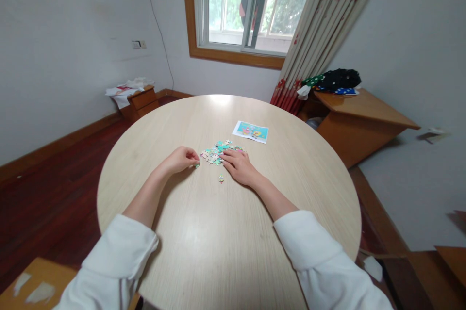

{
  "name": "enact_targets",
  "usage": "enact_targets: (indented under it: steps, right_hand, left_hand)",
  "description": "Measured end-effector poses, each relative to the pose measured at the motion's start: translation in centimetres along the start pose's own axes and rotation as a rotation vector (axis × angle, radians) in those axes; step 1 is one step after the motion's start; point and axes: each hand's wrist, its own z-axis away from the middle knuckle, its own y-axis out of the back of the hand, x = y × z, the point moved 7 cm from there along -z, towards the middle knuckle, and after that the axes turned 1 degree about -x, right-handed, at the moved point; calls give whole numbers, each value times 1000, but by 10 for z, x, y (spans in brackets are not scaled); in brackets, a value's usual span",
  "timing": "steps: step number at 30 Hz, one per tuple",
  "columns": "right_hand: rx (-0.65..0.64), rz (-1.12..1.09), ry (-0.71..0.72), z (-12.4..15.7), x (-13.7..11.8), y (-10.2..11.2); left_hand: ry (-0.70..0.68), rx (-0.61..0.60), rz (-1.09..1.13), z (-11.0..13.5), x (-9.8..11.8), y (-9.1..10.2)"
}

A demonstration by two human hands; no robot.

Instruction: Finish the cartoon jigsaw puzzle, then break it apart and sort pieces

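Head view, mid-frame: left hand point(181, 158) curled, fingertips on a stray puzzle piece point(197, 166), pinched or just touched, can't tell. Right hand point(238, 165) lies flat, fingers open on the puzzle pile point(218, 151) between both hands. One loose piece point(221, 179) sits below it, picture sheet point(250, 131) upper right on the round table point(204, 232).

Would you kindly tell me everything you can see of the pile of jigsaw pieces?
The pile of jigsaw pieces is a small, loose heap of flat, cardboard-looking bits, mostly teal and green with some white and pink. It lies unassembled near the middle of the round table, just before a printed picture card. The right hand rests flat, fingers on its near right edge; the curled left hand sits at its left edge. One stray piece lies apart, nearer the person.
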Motion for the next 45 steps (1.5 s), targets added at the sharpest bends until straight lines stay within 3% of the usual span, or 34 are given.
enact_targets:
  steps: [4,9,15,20,26,36,45]
  right_hand:
    - [11,-8,-8,-1,1,2]
    - [36,-6,-16,-1,2,4]
    - [83,-16,-23,-2,7,6]
    - [121,-14,-70,-2,11,9]
    - [115,35,-150,-2,15,10]
    - [92,50,-160,-3,16,11]
    - [126,78,-166,-3,21,18]
  left_hand:
    - [-8,-20,-48,-2,-4,-1]
    - [-29,51,-189,0,1,3]
    - [-121,118,-251,11,28,-2]
    - [-327,-36,-260,21,57,-36]
    - [-389,-162,-269,22,60,-62]
    - [-402,-235,-209,24,58,-69]
    - [-371,-213,-218,22,55,-67]
